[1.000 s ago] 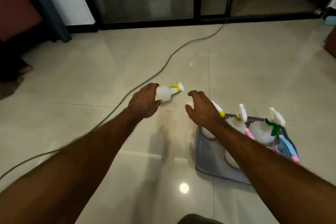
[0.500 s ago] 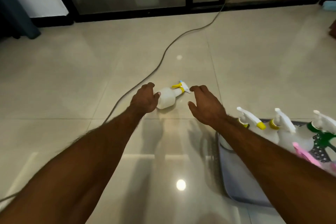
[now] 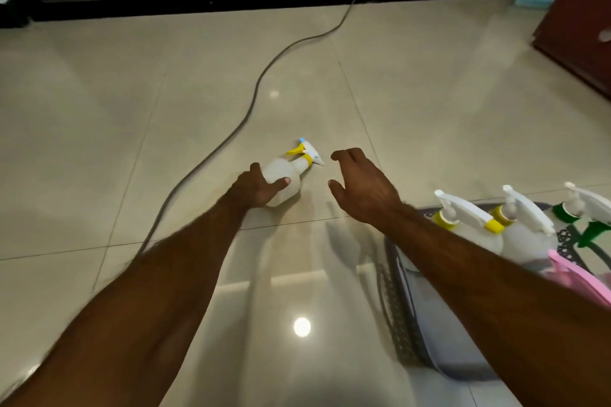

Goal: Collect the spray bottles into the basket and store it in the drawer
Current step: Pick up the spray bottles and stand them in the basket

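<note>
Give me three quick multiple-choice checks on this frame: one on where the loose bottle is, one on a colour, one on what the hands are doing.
1. Where does the translucent white spray bottle with the yellow trigger lie?
A. on the glossy tiled floor
B. in the grey plastic basket
C. on a shelf

2. What colour is the collar of the rightmost bottle standing in the basket?
A. yellow
B. green
C. red

3. What is the left hand doing?
A. hanging idle
B. gripping the bottle's body
C. pulling the grey cable

Answers: 1 A, the bottle lies on its side on the tiles, left of the basket. 2 B, the green-collared spray bottle stands right of two yellow-collared ones. 3 B, its thumb and fingers wrap the bottle, while the right hand hovers open beside it.
</note>
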